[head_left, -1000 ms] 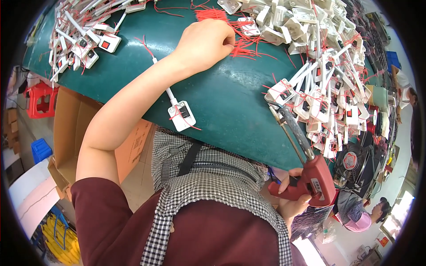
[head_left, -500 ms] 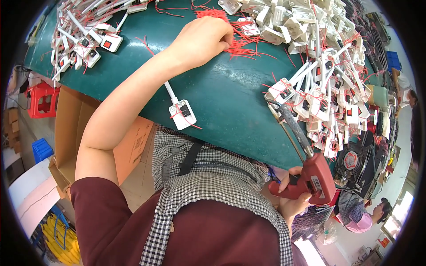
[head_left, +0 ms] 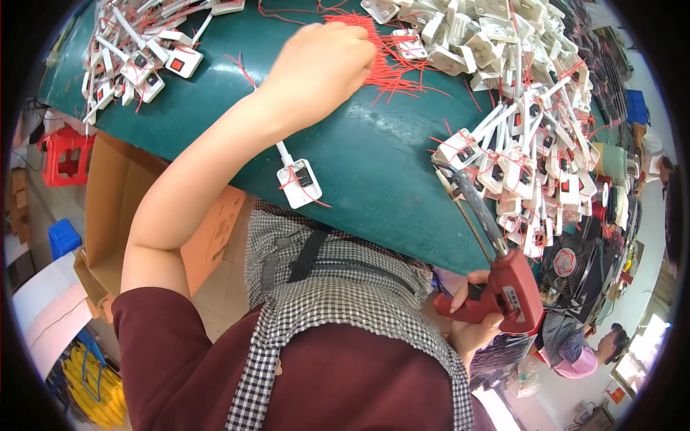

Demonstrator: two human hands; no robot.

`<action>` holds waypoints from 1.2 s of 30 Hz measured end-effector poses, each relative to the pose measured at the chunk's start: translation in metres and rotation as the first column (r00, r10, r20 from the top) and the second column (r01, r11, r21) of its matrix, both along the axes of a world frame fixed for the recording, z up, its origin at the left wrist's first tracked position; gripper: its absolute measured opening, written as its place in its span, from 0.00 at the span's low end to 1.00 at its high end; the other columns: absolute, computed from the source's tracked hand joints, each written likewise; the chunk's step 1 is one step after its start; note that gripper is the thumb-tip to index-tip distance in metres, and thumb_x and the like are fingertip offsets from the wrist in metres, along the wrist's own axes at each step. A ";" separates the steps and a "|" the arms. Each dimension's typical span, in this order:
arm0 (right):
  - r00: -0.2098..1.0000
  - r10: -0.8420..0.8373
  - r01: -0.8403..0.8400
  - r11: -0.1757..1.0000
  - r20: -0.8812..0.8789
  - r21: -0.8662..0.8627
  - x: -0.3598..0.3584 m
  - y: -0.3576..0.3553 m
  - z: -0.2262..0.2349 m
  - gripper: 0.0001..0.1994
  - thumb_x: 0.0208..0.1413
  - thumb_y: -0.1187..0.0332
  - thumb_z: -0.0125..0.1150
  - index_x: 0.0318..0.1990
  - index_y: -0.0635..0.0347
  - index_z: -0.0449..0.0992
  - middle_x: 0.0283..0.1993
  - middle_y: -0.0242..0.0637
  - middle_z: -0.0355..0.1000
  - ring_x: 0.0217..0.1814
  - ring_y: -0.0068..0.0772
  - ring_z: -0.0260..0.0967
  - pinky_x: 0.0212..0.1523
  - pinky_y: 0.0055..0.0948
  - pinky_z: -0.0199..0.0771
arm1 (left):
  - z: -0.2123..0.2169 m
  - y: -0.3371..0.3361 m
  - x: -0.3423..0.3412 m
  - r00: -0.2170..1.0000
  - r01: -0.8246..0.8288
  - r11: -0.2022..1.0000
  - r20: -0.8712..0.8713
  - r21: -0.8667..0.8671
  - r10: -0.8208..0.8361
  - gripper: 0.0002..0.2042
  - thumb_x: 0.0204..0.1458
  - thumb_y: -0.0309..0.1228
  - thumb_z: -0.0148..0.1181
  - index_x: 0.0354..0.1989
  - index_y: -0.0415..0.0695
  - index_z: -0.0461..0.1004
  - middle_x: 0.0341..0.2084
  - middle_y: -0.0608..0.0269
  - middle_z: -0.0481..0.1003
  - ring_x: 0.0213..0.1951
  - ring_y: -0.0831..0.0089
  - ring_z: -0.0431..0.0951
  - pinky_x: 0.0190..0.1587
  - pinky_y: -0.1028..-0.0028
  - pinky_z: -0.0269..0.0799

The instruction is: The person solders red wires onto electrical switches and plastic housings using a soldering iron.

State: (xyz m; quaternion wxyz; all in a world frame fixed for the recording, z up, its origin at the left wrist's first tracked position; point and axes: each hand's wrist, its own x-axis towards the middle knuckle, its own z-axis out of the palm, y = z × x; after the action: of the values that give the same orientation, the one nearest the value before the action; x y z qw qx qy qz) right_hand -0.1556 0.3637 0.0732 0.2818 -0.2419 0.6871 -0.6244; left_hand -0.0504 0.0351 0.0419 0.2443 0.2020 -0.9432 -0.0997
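Note:
At the far side of the table my left hand point(head_left: 323, 63) is closed, its fingers curled down at the edge of a pile of red wires point(head_left: 392, 72). Whatever its fingertips hold is hidden. Under my left forearm lies a white switch housing point(head_left: 300, 184) with a white cable, a black switch body and thin red wires. My right hand point(head_left: 471, 323) grips a red soldering gun point(head_left: 512, 291) by its handle, low on the right. The gun's dark metal barrel points up and left, its tip near a heap of wired white switch housings point(head_left: 521, 172).
Another group of wired switches point(head_left: 136, 68) covers the table's far left. Loose white casing parts point(head_left: 467, 36) pile up at the back. An open cardboard box point(head_left: 118, 176) and a red stool point(head_left: 66, 154) stand left of the green table point(head_left: 374, 187). A fan point(head_left: 568, 262) sits at right; another person point(head_left: 586, 352) is beyond.
My left hand has drawn slightly left and back over the wires, its fingers more curled under. My right hand and the soldering gun stay in place.

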 end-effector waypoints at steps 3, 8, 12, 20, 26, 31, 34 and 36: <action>0.999 -0.048 0.048 0.999 0.010 -0.018 0.001 0.001 -0.002 0.43 0.43 0.35 0.54 0.46 0.75 0.61 0.37 0.49 0.67 0.19 0.29 0.65 0.20 0.24 0.65 | 0.002 0.010 0.029 0.999 -0.009 1.000 0.035 0.028 0.008 0.03 0.41 0.25 0.56 0.23 0.41 0.69 0.24 0.62 0.68 0.33 0.62 0.69 0.37 0.65 0.64; 0.997 -0.015 0.022 0.994 0.072 -0.103 0.002 -0.001 -0.005 0.40 0.45 0.41 0.58 0.50 0.73 0.57 0.38 0.48 0.66 0.18 0.25 0.62 0.16 0.19 0.60 | -0.010 0.023 0.045 0.988 -0.062 0.982 0.151 0.178 0.035 0.02 0.43 0.28 0.58 0.23 0.44 0.72 0.25 0.65 0.69 0.37 0.65 0.68 0.44 0.67 0.60; 0.999 0.018 -0.012 0.994 0.051 -0.112 0.004 -0.002 -0.003 0.40 0.45 0.41 0.58 0.50 0.73 0.57 0.39 0.48 0.65 0.18 0.25 0.62 0.16 0.18 0.60 | -0.015 0.024 0.042 0.987 -0.097 0.943 0.154 0.317 0.049 0.03 0.43 0.28 0.59 0.24 0.43 0.72 0.25 0.64 0.69 0.37 0.65 0.68 0.45 0.67 0.59; 0.998 0.002 0.001 0.999 0.064 -0.047 0.012 0.001 -0.002 0.42 0.44 0.38 0.57 0.50 0.74 0.57 0.38 0.48 0.66 0.18 0.26 0.63 0.16 0.18 0.60 | 0.015 0.044 0.072 0.997 -0.065 0.890 0.001 0.452 0.072 0.04 0.43 0.22 0.58 0.26 0.38 0.70 0.25 0.61 0.71 0.29 0.67 0.72 0.31 0.72 0.66; 0.944 0.193 -0.227 0.969 0.267 0.100 0.013 -0.001 0.003 0.46 0.39 0.34 0.58 0.54 0.71 0.59 0.44 0.49 0.68 0.28 0.28 0.67 0.25 0.24 0.68 | 0.003 0.091 0.097 0.962 -0.169 0.853 -0.104 0.493 0.251 0.07 0.38 0.20 0.60 0.24 0.41 0.68 0.30 0.61 0.72 0.35 0.62 0.72 0.37 0.69 0.67; 0.909 0.271 -0.334 0.928 0.318 0.165 0.011 -0.017 0.003 0.49 0.33 0.35 0.64 0.53 0.71 0.60 0.38 0.45 0.71 0.27 0.28 0.68 0.29 0.24 0.68 | -0.017 0.109 0.099 0.939 -0.213 0.870 -0.152 0.445 0.307 0.08 0.35 0.19 0.61 0.23 0.40 0.68 0.36 0.57 0.74 0.44 0.61 0.73 0.43 0.67 0.69; 0.912 0.242 -0.324 0.921 0.331 0.217 0.014 -0.023 0.003 0.50 0.30 0.35 0.66 0.53 0.72 0.60 0.35 0.43 0.71 0.25 0.28 0.69 0.29 0.24 0.68 | -0.017 0.109 0.099 0.937 -0.206 0.866 -0.163 0.455 0.309 0.08 0.34 0.19 0.61 0.23 0.40 0.69 0.36 0.57 0.74 0.44 0.61 0.73 0.43 0.67 0.69; 0.889 0.310 -0.387 0.902 0.337 0.190 0.012 -0.024 0.003 0.48 0.32 0.38 0.67 0.54 0.70 0.60 0.34 0.43 0.71 0.25 0.28 0.69 0.28 0.25 0.68 | -0.016 0.107 0.099 0.937 -0.193 0.860 -0.170 0.473 0.305 0.08 0.34 0.19 0.61 0.23 0.40 0.69 0.36 0.58 0.74 0.44 0.62 0.73 0.43 0.67 0.69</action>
State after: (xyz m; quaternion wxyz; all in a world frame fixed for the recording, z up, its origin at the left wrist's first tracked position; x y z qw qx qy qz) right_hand -0.1440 0.3393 0.0763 0.5189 -0.2274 0.6552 -0.4998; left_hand 0.0487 0.1420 0.0259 0.3136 0.3604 -0.8236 -0.3057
